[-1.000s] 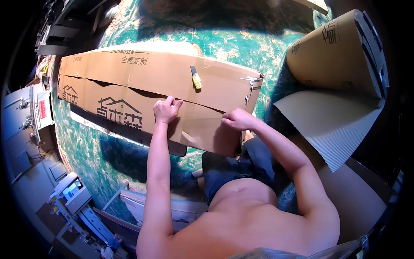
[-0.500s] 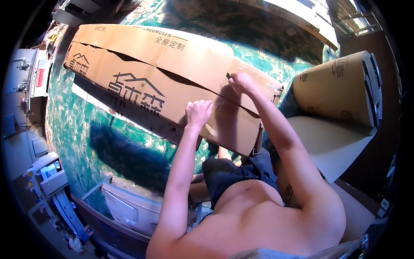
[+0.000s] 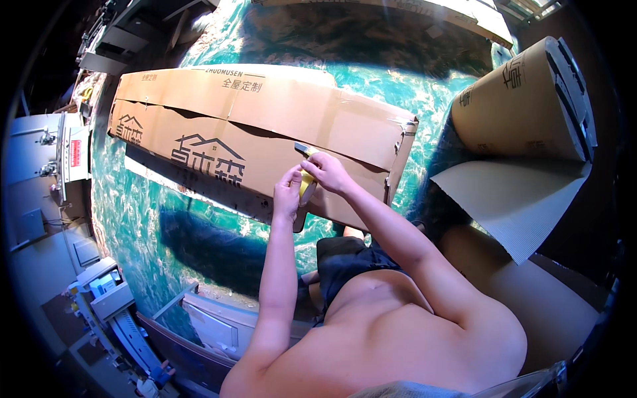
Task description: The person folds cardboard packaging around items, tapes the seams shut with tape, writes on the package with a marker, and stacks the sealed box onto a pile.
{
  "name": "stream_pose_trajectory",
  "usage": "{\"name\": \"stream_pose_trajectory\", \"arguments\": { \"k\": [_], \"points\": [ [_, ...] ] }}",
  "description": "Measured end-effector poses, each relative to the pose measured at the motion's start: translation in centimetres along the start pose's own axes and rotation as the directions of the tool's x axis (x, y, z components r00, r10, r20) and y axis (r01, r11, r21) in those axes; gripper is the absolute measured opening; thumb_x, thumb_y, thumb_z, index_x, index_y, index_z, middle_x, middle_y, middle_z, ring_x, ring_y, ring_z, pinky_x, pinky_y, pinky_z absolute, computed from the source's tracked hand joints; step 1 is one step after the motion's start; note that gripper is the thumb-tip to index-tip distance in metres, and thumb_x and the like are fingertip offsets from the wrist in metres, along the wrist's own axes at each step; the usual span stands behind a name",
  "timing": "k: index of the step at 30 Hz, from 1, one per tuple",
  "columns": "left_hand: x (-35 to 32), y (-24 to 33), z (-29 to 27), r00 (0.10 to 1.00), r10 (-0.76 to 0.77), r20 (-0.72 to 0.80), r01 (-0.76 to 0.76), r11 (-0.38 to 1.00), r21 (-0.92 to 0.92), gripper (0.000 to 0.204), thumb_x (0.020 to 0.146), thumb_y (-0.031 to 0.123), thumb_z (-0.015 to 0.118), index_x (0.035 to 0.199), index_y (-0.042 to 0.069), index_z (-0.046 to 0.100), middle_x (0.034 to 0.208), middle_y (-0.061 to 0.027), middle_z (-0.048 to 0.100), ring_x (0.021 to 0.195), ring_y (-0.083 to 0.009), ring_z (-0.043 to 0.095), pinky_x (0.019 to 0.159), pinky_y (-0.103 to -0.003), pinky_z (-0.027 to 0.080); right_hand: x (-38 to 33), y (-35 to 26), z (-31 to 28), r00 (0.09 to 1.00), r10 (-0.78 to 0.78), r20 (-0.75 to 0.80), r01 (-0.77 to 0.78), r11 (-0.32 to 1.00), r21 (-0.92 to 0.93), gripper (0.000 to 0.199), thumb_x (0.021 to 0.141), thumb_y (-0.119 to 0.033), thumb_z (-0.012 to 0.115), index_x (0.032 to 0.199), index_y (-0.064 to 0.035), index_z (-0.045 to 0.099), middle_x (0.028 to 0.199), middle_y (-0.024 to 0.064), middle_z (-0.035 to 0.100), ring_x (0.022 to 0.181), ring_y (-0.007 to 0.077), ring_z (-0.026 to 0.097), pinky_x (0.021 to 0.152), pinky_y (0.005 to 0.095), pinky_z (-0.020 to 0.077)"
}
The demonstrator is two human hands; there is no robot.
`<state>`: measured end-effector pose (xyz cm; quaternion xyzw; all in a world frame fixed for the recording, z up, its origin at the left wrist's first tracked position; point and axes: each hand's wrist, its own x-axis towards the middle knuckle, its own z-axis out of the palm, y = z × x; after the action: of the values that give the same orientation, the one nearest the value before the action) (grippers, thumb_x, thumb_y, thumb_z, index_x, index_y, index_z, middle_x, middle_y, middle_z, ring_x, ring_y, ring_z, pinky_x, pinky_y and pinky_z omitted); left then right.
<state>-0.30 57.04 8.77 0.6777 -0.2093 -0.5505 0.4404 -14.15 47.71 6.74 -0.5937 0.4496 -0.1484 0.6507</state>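
A long brown cardboard box (image 3: 265, 142) with dark printing lies in front of me, its top flaps meeting along a gapped seam. Over its near side, my left hand (image 3: 286, 198) is closed on a yellow roll of tape (image 3: 307, 188). Close beside it, my right hand (image 3: 328, 174) is closed too, its fingertips at the roll's upper edge. A small dark flat tool (image 3: 303, 148) sticks out from the right fingers toward the box; its exact kind is not clear.
At the right stands a large roll of brown corrugated cardboard (image 3: 511, 109), its loose sheet (image 3: 514, 199) hanging toward me. Machinery (image 3: 56, 159) lines the left side. More flat boxes (image 3: 458, 20) lie at the far edge. The floor (image 3: 199, 245) is green and mottled.
My right hand has come left and nearer, from the box's right-hand flap to beside my left hand. My left hand has drawn slightly back, and the yellow roll now shows. The view has shifted.
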Motion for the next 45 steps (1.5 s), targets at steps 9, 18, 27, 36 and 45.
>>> {"name": "stream_pose_trajectory", "arguments": {
  "k": [9, 18, 27, 36, 45],
  "points": [
    [-5.7, 2.2, 6.5, 0.881, -0.289, 0.374, 0.055, 0.848, 0.527, 0.069, 0.073, 0.023, 0.085, 0.132, 0.004, 0.055, 0.105, -0.0097, 0.069, 0.096, -0.0168, 0.064, 0.086, -0.032, 0.051, -12.0, 16.0, -16.9, 0.785, -0.002, -0.62, -0.085, 0.99, -0.11, 0.025, 0.086, -0.02, 0.069, 0.08, 0.0002, 0.055, 0.077, 0.0142, 0.057, 0.074, 0.0286, 0.056, 0.066, 0.0372, 0.0442],
    [-10.1, 9.3, 18.8, 0.602, -0.032, 0.798, -0.701, 0.457, 0.547, 0.043, 0.074, 0.046, 0.079, 0.104, 0.018, 0.067, 0.071, -0.009, 0.067, 0.067, -0.0301, 0.062, 0.067, -0.041, 0.049, -15.5, 29.9, 3.9, 0.77, 0.635, 0.055, -0.453, 0.485, 0.748, 0.034, 0.093, -0.032, 0.058, 0.115, -0.0062, 0.056, 0.101, 0.0041, 0.059, 0.088, 0.0162, 0.053, 0.076, 0.0338, 0.0448],
    [8.5, 4.1, -11.0, 0.923, 0.167, 0.347, -0.306, -0.227, 0.924, 0.048, 0.084, 0.056, 0.066, 0.068, 0.011, 0.057, 0.057, -0.009, 0.062, 0.057, -0.0341, 0.064, 0.054, -0.047, 0.05, -16.2, 19.7, -1.8, 0.689, 0.668, 0.282, -0.593, 0.296, 0.749, 0.072, 0.095, -0.068, 0.035, 0.119, -0.0045, 0.06, 0.11, 0.0095, 0.067, 0.1, 0.0221, 0.063, 0.089, 0.0397, 0.0487],
    [9.3, 3.1, -11.1, 0.846, 0.035, 0.532, -0.524, 0.24, 0.817, 0.049, 0.076, 0.061, 0.071, 0.088, 0.014, 0.062, 0.061, -0.0097, 0.063, 0.064, -0.0351, 0.066, 0.061, -0.046, 0.051, -11.4, 9.5, 7.6, 0.983, -0.074, -0.168, -0.112, 0.483, -0.869, 0.086, 0.093, -0.062, 0.039, 0.15, 0.0005, 0.028, 0.159, 0.0173, 0.021, 0.15, 0.029, 0.012, 0.12, 0.0509, 0.0012],
    [5.0, 1.6, -7.0, 0.905, 0.076, 0.418, -0.386, -0.267, 0.883, 0.019, 0.085, 0.032, 0.065, 0.086, 0.014, 0.069, 0.068, -0.0118, 0.068, 0.067, -0.0286, 0.07, 0.065, -0.045, 0.051, -1.0, 3.8, 11.3, 0.959, -0.264, 0.102, 0.204, 0.393, -0.897, 0.082, 0.089, -0.059, 0.047, 0.145, 0.0008, 0.038, 0.157, 0.0161, 0.027, 0.148, 0.0294, 0.018, 0.121, 0.0465, 0.0107]
  ]
}}
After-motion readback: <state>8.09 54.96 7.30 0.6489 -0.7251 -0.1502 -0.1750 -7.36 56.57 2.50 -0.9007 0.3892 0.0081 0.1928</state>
